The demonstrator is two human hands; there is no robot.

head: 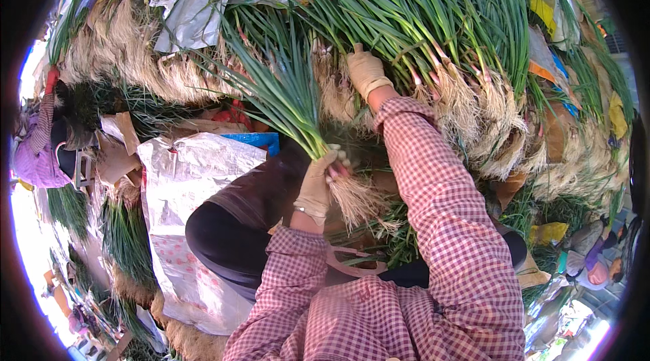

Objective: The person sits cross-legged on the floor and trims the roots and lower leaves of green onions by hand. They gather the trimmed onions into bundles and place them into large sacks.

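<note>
My left hand [316, 183], in a pale glove, is closed around a bunch of young green garlic plants [299, 112] just above their roots. The long leaves fan up and to the left, while pale stringy roots [355, 198] hang out on the right. Farther forward, my right hand [366, 70], gloved too, is at the stalks of a large heap of the same plants [421, 21]. Its fingers are partly hidden, so whether it grips any stalks is unclear. Reddish stem bases and tangled roots [457, 97] of the heap show beside the right forearm.
A white woven sack [198, 173] lies left of my bent leg [228, 229]. Rooted plants [117, 51] are piled at the upper left, partly under a silvery sheet [190, 16]. Another person [43, 148] is at the far left. Loose greens [401, 239] lie between my legs.
</note>
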